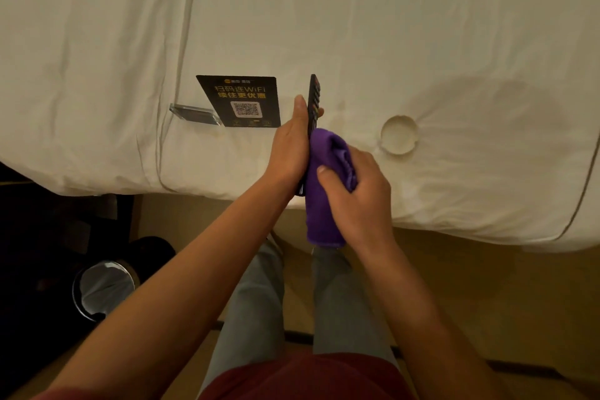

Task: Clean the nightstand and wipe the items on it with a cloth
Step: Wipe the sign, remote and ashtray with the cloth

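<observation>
A black remote control (314, 94) stands on edge above the white bed, held in my left hand (290, 146), whose thumb runs up its left side. My right hand (354, 195) grips a purple cloth (323, 204) that is wrapped around the remote's lower half and hangs down past the bed's edge. A black WiFi sign with a QR code (242, 101) lies flat on the bedding to the left, on its clear acrylic base (193, 113). A round white ashtray (399, 135) rests on the bedding to the right.
The white bed (422, 26) fills the upper half of the view. A bin with a clear liner (104, 289) stands on the dark floor at the lower left. My legs stand on the wooden floor (487, 286) below the bed's edge.
</observation>
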